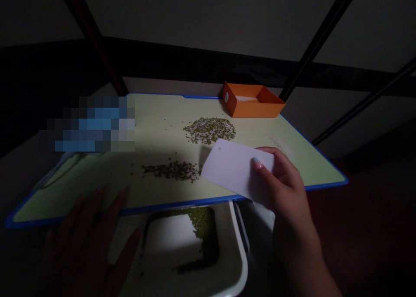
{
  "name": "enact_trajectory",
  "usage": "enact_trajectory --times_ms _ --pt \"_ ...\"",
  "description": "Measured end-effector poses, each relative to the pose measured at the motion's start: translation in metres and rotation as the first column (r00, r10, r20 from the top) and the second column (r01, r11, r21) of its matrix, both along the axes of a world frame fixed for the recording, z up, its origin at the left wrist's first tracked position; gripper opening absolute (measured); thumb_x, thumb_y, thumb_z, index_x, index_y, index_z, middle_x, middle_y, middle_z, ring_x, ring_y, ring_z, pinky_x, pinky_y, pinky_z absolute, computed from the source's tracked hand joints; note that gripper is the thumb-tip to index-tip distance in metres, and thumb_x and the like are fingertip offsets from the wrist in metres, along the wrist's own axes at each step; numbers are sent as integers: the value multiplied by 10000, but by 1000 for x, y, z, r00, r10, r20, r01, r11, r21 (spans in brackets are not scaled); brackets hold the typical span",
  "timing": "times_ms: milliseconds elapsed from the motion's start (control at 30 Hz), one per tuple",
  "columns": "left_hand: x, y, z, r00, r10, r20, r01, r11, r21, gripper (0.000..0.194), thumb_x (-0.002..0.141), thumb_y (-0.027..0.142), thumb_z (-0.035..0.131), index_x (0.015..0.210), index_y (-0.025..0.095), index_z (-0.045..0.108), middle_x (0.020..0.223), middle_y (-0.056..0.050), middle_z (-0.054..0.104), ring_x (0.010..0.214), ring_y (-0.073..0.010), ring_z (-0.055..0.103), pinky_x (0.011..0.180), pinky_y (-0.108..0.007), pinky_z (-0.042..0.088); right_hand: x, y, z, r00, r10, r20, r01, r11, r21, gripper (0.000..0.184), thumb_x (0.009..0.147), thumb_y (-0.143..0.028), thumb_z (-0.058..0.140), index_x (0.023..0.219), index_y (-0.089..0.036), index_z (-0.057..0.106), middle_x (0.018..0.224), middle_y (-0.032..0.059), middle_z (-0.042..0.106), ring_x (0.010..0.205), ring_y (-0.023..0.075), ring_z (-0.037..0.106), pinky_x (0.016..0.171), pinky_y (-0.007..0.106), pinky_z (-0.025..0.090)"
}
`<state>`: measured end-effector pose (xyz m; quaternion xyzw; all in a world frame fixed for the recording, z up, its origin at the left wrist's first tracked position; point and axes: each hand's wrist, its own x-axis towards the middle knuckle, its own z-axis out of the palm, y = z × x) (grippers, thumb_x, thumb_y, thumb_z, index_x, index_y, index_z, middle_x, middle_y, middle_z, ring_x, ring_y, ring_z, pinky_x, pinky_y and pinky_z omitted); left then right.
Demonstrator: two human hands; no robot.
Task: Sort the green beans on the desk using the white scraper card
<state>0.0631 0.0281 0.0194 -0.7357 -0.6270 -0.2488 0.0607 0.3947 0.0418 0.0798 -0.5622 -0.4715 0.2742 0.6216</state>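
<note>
My right hand (286,182) grips a white plastic card (235,165) with a small hole in one corner, thumb on top and fingers beneath. The card is tilted over the pale green board (156,137), its left corner beside a strip of small dark green beans (173,170). Behind it lies a larger pile of green beans mixed with pale grains (209,130). In deep shadow, my left hand (91,232) is spread at the board's front left edge, holding nothing. Below that edge, a white-rimmed container (242,262) has green beans along its right side.
An orange tray (256,111) with pale grains in it stands at the board's back right corner. A thin scatter of pale grains (279,144) lies at the right. On the left are a pixelated blue object (100,124) and a cable (61,163).
</note>
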Motion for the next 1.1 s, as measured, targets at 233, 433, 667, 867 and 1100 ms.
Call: enact_trajectory --times_ms 233,433,667,867,1100 --pt "-1 3 0 1000 4 28 -4 1000 2 651 924 524 435 1546 496 245 1689 -85 375 1568 -428 339 1181 -847 322 6 3 -1 991 -133 -29 133 991 11 149 839 -358 745 931 -270 666 801 -3 650 677 182 567 577 293 443" --pt "-2 1 1 1000 -4 25 3 1000 26 662 920 501 457 1547 493 245 1707 -54 354 1590 -396 307 1226 -814 301 0 2 1 998 -62 -7 62 998 15 125 868 -362 712 939 -270 666 819 -2 659 670 177 572 576 292 447" --pt "-1 4 -1 1000 16 16 -17 1000 11 657 923 527 430 1551 484 243 1702 -76 357 1588 -406 308 1216 -823 305 -1 3 3 997 -76 18 75 997 25 97 866 -337 698 919 -264 663 840 2 668 746 193 615 622 303 469" --pt "-1 2 -1 1000 14 26 -14 1000 1 659 918 544 422 1546 513 224 1723 -33 320 1590 -401 303 1225 -818 303 0 5 0 997 -75 0 75 997 25 98 865 -335 708 927 -265 681 840 -7 678 737 182 617 633 303 473" --pt "0 2 1 1000 7 25 -8 1000 22 656 922 526 420 1549 499 230 1696 -66 366 1581 -402 323 1212 -818 322 1 6 -6 994 -102 49 100 994 52 84 888 -309 698 963 -272 690 868 -11 686 768 181 626 649 299 469"
